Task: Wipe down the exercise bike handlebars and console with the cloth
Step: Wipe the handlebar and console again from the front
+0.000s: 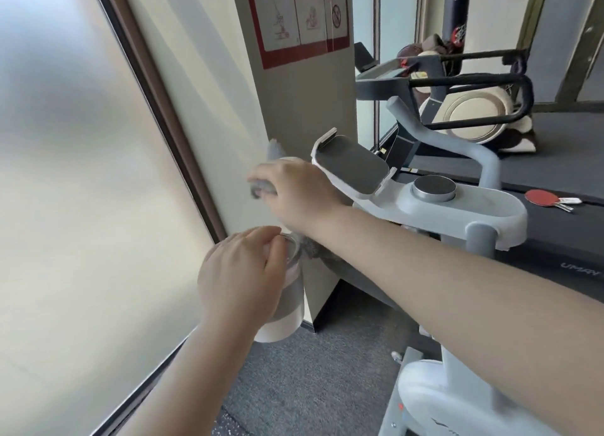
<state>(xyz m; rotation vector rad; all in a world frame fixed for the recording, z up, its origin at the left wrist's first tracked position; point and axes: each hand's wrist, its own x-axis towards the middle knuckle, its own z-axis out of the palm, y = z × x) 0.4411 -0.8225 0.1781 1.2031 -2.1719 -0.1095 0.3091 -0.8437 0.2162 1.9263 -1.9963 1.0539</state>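
The exercise bike's pale grey handlebar (pixel 457 151) curves up at the right. Its console (pixel 353 165), a dark pad in a white cradle, sits at centre with a round metal knob (pixel 434 188) beside it. My right hand (pixel 294 190) reaches across to the left end of the handlebar and is shut on a grey cloth (pixel 273 151), which pokes out above and below the fingers. My left hand (pixel 242 272) grips the near left handlebar end (pixel 281 324), a grey and white grip. Part of the cloth is hidden under my right wrist.
A frosted window fills the left. A beige pillar with a red-framed poster (pixel 300 20) stands right behind the console. A treadmill (pixel 555 170) lies to the right, with a red table tennis paddle (pixel 544 197) on its deck. Grey carpet (pixel 310 386) is below.
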